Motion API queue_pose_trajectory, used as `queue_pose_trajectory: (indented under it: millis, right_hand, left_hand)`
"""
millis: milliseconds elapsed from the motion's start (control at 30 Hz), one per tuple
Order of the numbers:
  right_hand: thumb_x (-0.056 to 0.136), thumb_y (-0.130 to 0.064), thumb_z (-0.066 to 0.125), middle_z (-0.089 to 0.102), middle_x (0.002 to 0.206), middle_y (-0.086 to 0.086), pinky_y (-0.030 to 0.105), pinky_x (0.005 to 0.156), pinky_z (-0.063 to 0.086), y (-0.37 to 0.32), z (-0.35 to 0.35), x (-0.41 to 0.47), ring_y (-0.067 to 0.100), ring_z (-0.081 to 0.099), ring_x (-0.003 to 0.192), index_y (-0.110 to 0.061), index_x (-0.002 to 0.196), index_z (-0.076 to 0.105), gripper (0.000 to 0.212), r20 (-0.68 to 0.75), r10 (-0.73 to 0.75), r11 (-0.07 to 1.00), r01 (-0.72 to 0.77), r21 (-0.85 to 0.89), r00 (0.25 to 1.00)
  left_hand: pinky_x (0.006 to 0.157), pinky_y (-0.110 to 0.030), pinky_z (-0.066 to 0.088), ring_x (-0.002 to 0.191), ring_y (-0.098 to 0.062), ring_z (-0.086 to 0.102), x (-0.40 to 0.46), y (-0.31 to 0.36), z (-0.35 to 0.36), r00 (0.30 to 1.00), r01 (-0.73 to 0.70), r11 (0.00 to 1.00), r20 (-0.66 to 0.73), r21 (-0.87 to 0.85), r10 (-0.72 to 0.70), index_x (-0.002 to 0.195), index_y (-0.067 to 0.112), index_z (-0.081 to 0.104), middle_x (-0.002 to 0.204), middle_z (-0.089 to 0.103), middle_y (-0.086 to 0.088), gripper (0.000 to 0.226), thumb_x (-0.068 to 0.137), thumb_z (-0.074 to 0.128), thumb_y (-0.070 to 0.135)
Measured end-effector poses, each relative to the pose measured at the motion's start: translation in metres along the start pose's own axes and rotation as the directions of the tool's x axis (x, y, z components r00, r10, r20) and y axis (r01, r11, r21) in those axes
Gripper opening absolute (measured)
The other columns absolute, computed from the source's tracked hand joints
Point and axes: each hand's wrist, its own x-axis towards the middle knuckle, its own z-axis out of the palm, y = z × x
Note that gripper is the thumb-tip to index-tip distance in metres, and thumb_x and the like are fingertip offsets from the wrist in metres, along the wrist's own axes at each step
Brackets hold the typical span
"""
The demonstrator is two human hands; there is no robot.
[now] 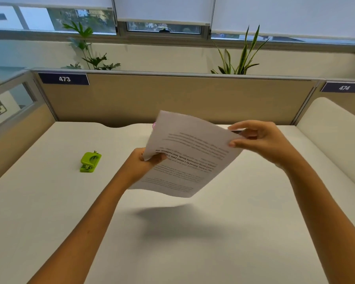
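A printed sheet of paper (184, 158) hangs in the air over the white desk (172, 232), its text upside down to me. My left hand (146, 160) grips the sheet's left edge, thumb on top. My right hand (258, 140) pinches the sheet's right corner between thumb and fingers. The sheet casts a shadow on the desk below. A small pink thing (154, 125) peeks out behind the paper's upper left edge, mostly hidden.
A green hole punch (90, 162) lies on the desk to the left. A tan partition (172, 97) with labels 473 and 474 closes the back. A cream padded divider (332, 128) bounds the right side. Plants stand behind the partition.
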Motion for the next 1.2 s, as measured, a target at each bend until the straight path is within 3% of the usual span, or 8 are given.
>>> queue_pose_trajectory:
  millis: [67,167,233,367,500,700,867,1200]
  right_hand:
    - [0.067,-0.011,0.077,0.077,0.091,0.0,0.022,0.071,0.057,0.01,0.003,-0.003,0.018,0.073,0.086,-0.019,0.108,0.066,0.043,0.022,0.052,0.948,-0.056,0.312,0.998]
    - [0.064,-0.006,0.076,0.076,0.098,0.003,0.026,0.075,0.057,0.026,0.033,-0.005,0.019,0.072,0.092,-0.017,0.111,0.062,0.05,0.082,0.081,0.892,-0.108,0.438,0.993]
    - [0.068,-0.006,0.076,0.075,0.105,0.002,0.03,0.076,0.058,0.034,0.056,-0.006,0.021,0.07,0.098,-0.016,0.112,0.061,0.047,0.042,0.114,0.894,-0.121,0.431,0.993]
    - [0.081,-0.006,0.07,0.075,0.099,-0.006,0.033,0.072,0.06,0.044,0.088,-0.006,0.017,0.071,0.089,-0.018,0.104,0.067,0.026,-0.306,0.193,0.921,-0.065,0.383,0.932]
    - [0.086,-0.01,0.067,0.073,0.099,-0.003,0.035,0.071,0.06,0.059,0.111,-0.021,0.022,0.069,0.087,-0.019,0.1,0.068,0.017,-0.419,0.232,0.922,-0.061,0.382,0.878]
    - [0.087,-0.009,0.064,0.071,0.104,0.004,0.046,0.081,0.059,0.087,0.143,-0.054,0.027,0.065,0.095,-0.013,0.108,0.067,0.021,-0.343,0.439,0.86,-0.278,0.427,0.83]
    - [0.088,-0.01,0.063,0.07,0.105,0.003,0.038,0.078,0.06,0.078,0.135,-0.045,0.023,0.066,0.092,-0.012,0.112,0.066,0.024,-0.343,0.388,0.88,-0.233,0.415,0.855]
    - [0.09,-0.009,0.06,0.07,0.094,-0.009,0.024,0.073,0.058,0.108,0.139,-0.062,0.014,0.066,0.087,-0.026,0.099,0.066,0.02,-0.269,0.387,0.911,-0.321,0.26,0.882]
  left_hand:
    - [0.068,-0.033,0.059,0.082,-0.019,0.07,-0.001,-0.002,-0.004,1.0,0.006,0.991,-0.003,-0.135,-0.007,0.092,0.047,0.068,0.09,0.074,0.013,0.016,0.077,0.062,0.046]
    - [0.073,-0.039,0.06,0.093,-0.024,0.069,0.0,0.0,0.002,1.0,-0.009,0.943,0.001,-0.332,0.01,0.1,0.039,0.069,0.101,0.074,0.004,0.02,0.081,0.064,0.035]
    - [0.072,-0.036,0.059,0.094,-0.023,0.069,0.001,0.003,0.01,1.0,-0.015,0.932,-0.003,-0.363,0.015,0.1,0.038,0.069,0.103,0.074,0.003,0.02,0.082,0.064,0.034]
    - [0.071,-0.031,0.059,0.09,-0.015,0.07,0.005,0.008,0.028,0.998,-0.03,0.947,-0.062,-0.321,0.01,0.095,0.043,0.069,0.099,0.074,0.009,0.016,0.08,0.065,0.039]
    - [0.069,-0.029,0.06,0.087,-0.013,0.069,-0.002,-0.006,0.048,0.991,-0.015,0.973,-0.13,-0.229,-0.016,0.095,0.047,0.066,0.095,0.072,0.012,0.016,0.079,0.066,0.047]
    - [0.066,-0.018,0.054,0.096,-0.017,0.063,-0.03,-0.049,0.072,0.965,0.14,0.961,-0.185,-0.237,-0.186,0.101,0.038,0.06,0.098,0.066,0.009,0.017,0.086,0.065,0.032]
    - [0.059,-0.019,0.055,0.086,-0.012,0.066,-0.026,-0.039,0.067,0.962,0.105,0.943,-0.209,-0.316,-0.177,0.085,0.055,0.065,0.09,0.07,0.013,0.019,0.083,0.067,0.036]
    - [0.056,-0.015,0.053,0.084,-0.012,0.069,-0.043,-0.067,0.063,0.933,0.236,0.926,-0.198,-0.294,-0.3,0.087,0.04,0.068,0.085,0.075,0.011,0.012,0.085,0.067,0.028]
